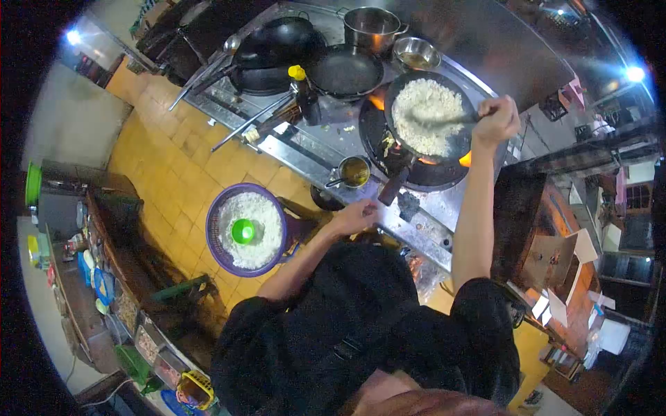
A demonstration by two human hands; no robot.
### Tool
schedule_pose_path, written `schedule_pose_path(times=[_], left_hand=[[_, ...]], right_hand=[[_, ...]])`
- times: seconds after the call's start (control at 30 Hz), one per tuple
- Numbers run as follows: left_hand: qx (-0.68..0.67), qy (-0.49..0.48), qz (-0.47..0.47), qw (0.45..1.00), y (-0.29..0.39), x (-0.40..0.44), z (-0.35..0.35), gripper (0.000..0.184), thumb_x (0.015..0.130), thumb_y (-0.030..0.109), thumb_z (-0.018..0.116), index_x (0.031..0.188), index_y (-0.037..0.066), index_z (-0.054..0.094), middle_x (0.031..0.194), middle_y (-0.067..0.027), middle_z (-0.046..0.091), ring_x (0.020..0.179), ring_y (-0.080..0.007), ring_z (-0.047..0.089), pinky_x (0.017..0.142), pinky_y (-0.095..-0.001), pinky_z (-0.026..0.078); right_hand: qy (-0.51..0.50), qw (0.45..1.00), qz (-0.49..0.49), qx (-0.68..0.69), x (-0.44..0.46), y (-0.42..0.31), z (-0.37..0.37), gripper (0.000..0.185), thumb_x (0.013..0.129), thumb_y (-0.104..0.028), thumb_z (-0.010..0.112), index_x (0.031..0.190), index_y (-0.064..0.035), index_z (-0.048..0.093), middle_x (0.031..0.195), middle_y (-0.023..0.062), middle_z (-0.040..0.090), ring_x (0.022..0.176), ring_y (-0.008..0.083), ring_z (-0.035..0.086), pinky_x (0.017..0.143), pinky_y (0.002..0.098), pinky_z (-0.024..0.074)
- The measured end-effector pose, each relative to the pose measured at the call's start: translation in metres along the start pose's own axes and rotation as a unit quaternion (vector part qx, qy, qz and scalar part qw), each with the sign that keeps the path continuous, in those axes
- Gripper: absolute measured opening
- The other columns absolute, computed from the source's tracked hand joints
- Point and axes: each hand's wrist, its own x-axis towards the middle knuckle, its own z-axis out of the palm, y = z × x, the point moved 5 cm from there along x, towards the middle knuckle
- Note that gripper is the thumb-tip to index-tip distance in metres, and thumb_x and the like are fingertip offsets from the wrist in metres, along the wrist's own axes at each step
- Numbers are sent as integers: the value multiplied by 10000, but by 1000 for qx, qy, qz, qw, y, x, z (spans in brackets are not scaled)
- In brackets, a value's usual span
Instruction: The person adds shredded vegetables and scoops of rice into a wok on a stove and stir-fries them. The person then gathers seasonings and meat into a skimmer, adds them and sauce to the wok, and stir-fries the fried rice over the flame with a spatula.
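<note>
My right hand [498,119] is closed around the handle of what looks like a spatula [447,120]; its head is smeared by motion in the rice. White rice [424,104] fills much of the dark frying wok [460,147], which sits over flames on the burner. The wok's handle [393,187] points toward me. Beside that handle, at the stove's front edge, my left hand [354,217] has its fingers curled, and what they hold, if anything, is hidden. A small metal pot of yellowish liquid [356,171] stands just beyond my left hand.
A purple basket [211,234] of white rice with a green bowl [243,231] in it stands left of me. On the stove are a black pan [345,71], a yellow-capped bottle [307,100], a steel pot [372,31] and a metal bowl [416,53]. An open cardboard box [548,260] is at right.
</note>
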Motion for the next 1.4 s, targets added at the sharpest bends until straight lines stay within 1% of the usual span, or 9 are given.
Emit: schedule_pose_path(times=[0.33, 0.43, 0.9, 0.97, 1.0, 1.13, 1.23, 1.3, 1.4], left_hand=[[56, -4, 37, 998, 17, 24, 9, 488, 859, 348, 659, 1157, -25, 556, 981, -151, 654, 865, -200, 629, 736, -327, 505], [43, -10, 15, 999, 16, 22, 10, 543, 828, 372, 676, 1159, -41, 554, 990, -197, 661, 896, -245, 640, 788, -365, 491], [-5, -31, -33, 999, 24, 7, -14, 400, 896, 294, 635, 1154, 10, 522, 800, -92, 666, 715, -146, 649, 604, -289, 504], [-8, -16, -42, 999, 30, 1, -16, 284, 900, 217, 608, 1083, 1, 583, 752, -97, 669, 672, -151, 654, 620, -320, 509], [1, -23, -24, 999, 25, 0, -13, 292, 910, 230, 602, 1102, 13, 567, 775, -85, 659, 667, -138, 642, 581, -300, 498], [15, -22, -14, 1000, 17, -2, -12, 193, 945, 206, 544, 1035, 36, 550, 798, -52, 640, 695, -118, 630, 585, -266, 491], [-48, -37, -24, 998, 16, 10, -12, 168, 968, 205, 487, 958, 45, 535, 797, -46, 639, 730, -112, 625, 617, -261, 490], [-11, 7, -10, 1000, 16, 15, -19, 257, 949, 206, 486, 859, -10, 590, 745, -92, 649, 689, -155, 635, 636, -313, 505], [-31, -23, -33, 999, 24, 2, -10, 285, 933, 229, 488, 839, -12, 609, 738, -92, 653, 685, -156, 633, 629, -314, 502]], right_hand=[[-14, 988, 91, 122, -27, -18, -8, 232, 917, -151, 470, 712, -42, 460, 543, 20, 427, 466, 99, 398, 441, 256, 333], [-58, 987, -14, 151, -52, 21, -13, 231, 911, -131, 452, 699, -41, 441, 564, 32, 432, 480, 104, 404, 448, 262, 349], [-70, 990, 22, 117, 35, 35, -3, 337, 907, -288, 499, 690, -30, 510, 535, 60, 499, 470, 127, 444, 460, 259, 336], [-47, 981, -172, -78, 19, 39, -2, 312, 914, -226, 476, 670, -32, 485, 527, 46, 477, 464, 124, 418, 453, 268, 321], [-70, 991, -54, 98, 17, 69, -1, 323, 907, -193, 468, 631, -25, 474, 539, 48, 479, 467, 129, 422, 458, 267, 333], [-25, 993, 33, 114, 47, 34, 16, 333, 890, -219, 477, 621, -22, 464, 558, 76, 510, 450, 138, 429, 444, 271, 346], [-6, 987, -67, 147, 29, 38, 17, 289, 862, -130, 422, 598, -22, 468, 553, 69, 464, 475, 143, 435, 465, 272, 346], [-7, 985, 51, 164, 19, 69, 20, 280, 872, -112, 430, 604, -34, 444, 543, 71, 458, 457, 132, 402, 438, 268, 336], [-51, 998, -34, -20, 32, 43, 11, 269, 884, -128, 429, 634, -32, 452, 538, 77, 460, 452, 133, 407, 432, 273, 334]])
